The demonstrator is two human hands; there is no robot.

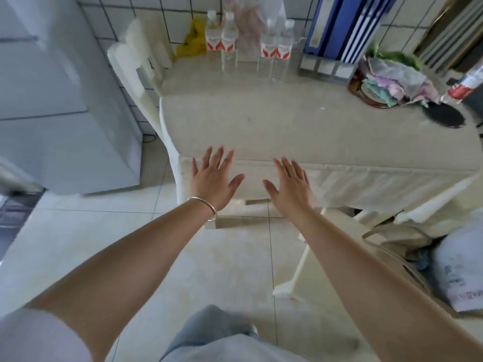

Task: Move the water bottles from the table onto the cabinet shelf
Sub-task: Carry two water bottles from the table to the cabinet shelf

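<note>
Several clear water bottles with red-and-white labels stand at the back of the cloth-covered table (261, 121), near the tiled wall: one pair on the left (228, 41) and one pair on the right (283, 48). Another bottle (464, 84) leans in at the table's right edge. My left hand (213, 178), a bangle on its wrist, and my right hand (291, 182) reach forward side by side over the table's front edge, fingers spread, holding nothing. The bottles are well beyond both hands.
A white cabinet or fridge (52, 87) stands at the left. Blue binders (339, 30) in a file holder, a basket of cloths (392, 82) and a black round object (444, 117) sit on the table's right. A white chair (138, 61) and a yellow bag (193, 40) are at the back left. Bags (457, 270) lie on the floor at the right.
</note>
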